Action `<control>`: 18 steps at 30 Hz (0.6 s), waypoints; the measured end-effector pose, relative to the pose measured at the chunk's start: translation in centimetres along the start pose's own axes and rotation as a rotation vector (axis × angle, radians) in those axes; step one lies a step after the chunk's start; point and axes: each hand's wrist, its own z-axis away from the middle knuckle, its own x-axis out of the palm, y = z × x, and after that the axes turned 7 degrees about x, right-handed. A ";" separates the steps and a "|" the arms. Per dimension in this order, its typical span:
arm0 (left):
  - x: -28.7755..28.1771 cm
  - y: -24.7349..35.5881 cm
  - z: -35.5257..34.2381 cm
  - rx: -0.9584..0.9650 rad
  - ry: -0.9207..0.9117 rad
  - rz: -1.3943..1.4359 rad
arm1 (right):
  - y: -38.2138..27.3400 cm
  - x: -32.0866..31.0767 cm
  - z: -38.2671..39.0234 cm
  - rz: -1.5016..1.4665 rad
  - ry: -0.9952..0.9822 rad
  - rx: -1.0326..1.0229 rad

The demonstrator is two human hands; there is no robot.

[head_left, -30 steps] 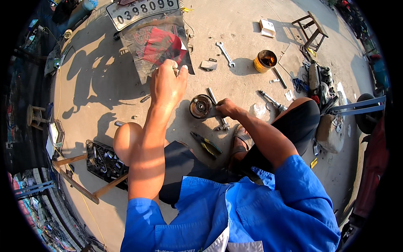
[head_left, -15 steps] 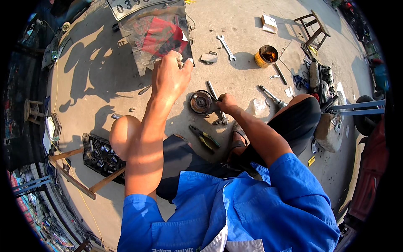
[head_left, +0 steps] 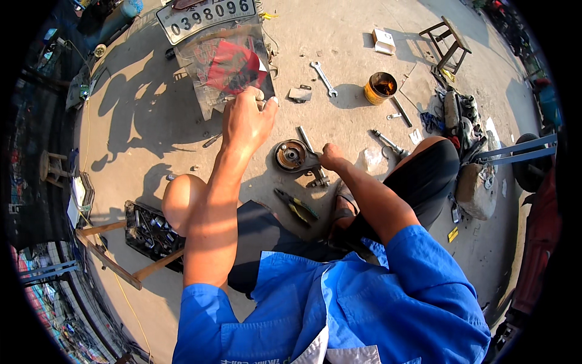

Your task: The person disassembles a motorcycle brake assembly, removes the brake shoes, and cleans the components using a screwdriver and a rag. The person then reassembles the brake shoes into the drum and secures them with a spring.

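My left hand (head_left: 248, 121) is raised at the lower edge of a dark mud flap (head_left: 197, 70), below a licence plate (head_left: 206, 19). Its fingers are curled, and what they hold, if anything, is hidden. With closed fingers my right hand (head_left: 332, 157) grips the side arm of a round brake plate (head_left: 292, 156), low over the concrete. The plate's open face looks up, showing a rusty inside and a centre hub. A metal rod (head_left: 305, 138) stands out behind it. Between the plate and my lap lie pliers (head_left: 296, 207) with yellow-green and dark handles.
Beyond lie a spanner (head_left: 324, 79), a small metal piece (head_left: 300, 93), a yellow tin (head_left: 379, 88) and a white box (head_left: 383, 42). A ratchet-like tool (head_left: 388, 143) is near my right knee. Left stands a black tray of sockets (head_left: 151, 233) by a wooden frame. A stool (head_left: 445, 43) is far right.
The whole view has shifted slightly, showing more of the licence plate. The brake plate has turned a little in my right hand. My left hand keeps its place by the mud flap.
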 end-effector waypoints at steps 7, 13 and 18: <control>0.5 -0.5 0.3 0.025 0.030 -0.002 | 0.0 -2.6 1.1 0.041 0.065 0.007; 0.0 0.7 0.3 0.007 0.020 0.016 | -0.5 -4.2 1.7 0.108 0.037 0.016; 0.2 -0.1 0.4 0.023 0.008 0.118 | -4.0 -9.1 2.1 0.057 0.132 -0.134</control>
